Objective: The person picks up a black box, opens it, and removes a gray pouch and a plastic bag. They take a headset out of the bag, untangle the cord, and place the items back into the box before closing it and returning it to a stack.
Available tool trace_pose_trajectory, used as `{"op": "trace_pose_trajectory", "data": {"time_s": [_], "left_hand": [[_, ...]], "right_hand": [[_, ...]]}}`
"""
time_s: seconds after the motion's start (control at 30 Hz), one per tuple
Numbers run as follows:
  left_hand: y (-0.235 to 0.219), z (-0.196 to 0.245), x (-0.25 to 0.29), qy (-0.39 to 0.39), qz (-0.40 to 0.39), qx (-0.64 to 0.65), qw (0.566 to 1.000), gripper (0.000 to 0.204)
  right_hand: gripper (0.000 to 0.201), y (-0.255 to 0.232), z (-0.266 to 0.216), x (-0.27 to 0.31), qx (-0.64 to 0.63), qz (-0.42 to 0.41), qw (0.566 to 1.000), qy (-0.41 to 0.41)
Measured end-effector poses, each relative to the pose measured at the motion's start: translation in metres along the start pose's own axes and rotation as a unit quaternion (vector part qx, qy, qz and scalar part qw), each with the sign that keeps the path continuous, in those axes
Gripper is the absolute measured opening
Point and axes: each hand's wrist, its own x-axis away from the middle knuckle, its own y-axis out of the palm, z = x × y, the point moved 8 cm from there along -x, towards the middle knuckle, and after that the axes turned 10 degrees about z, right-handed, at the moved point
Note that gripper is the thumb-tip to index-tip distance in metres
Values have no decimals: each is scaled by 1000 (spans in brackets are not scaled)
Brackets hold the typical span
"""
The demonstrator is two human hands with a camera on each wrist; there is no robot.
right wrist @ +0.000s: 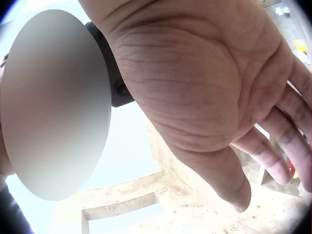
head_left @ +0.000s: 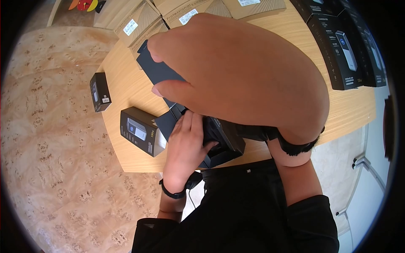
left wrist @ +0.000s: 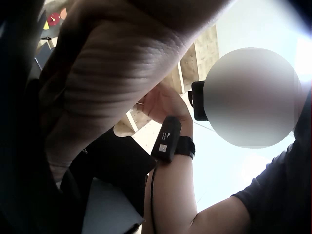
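My left hand (head_left: pixel 185 145) lies over an open black box (head_left: pixel 234 145) near the table's front edge. Its fingers are mostly straight, their tips dipping in among dark flaps, and the thumb stretches to the right over the box's dark inside. A long dark flap (head_left: pixel 158 71) reaches away toward the back. Raised close to the head camera, my right hand (head_left: pixel 240 71) covers much of the table. Its palm (right wrist: pixel 185 92) is bare in the right wrist view, fingers loosely extended with nothing in them. In the left wrist view a grey flap (left wrist: pixel 109 209) shows below the palm.
A black printed box (head_left: pixel 139 130) with a white end stands left of my left hand; a smaller black box (head_left: pixel 100 92) sits at the table's left edge. Brown cartons (head_left: pixel 139 29) line the back. Several black boxes (head_left: pixel 341 50) stand at the right rear.
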Motion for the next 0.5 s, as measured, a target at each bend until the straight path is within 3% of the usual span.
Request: {"op": "trace_pose_trajectory", "data": {"time_s": [0.07, 0.17, 0.37, 0.5], "left_hand": [[-3, 2, 2, -47, 16, 36, 998, 84], [-4, 3, 7, -47, 47, 37, 997, 89], [2, 8, 15, 52, 61, -15, 997, 92], [-1, 11, 16, 40, 67, -15, 997, 89]], "right_hand": [[20, 0, 0, 0, 0, 1, 1000, 0], [19, 0, 1, 1, 0, 0, 1000, 2], [19, 3, 1, 1, 1, 2, 1000, 3], [19, 4, 0, 1, 1, 3, 1000, 3]]}}
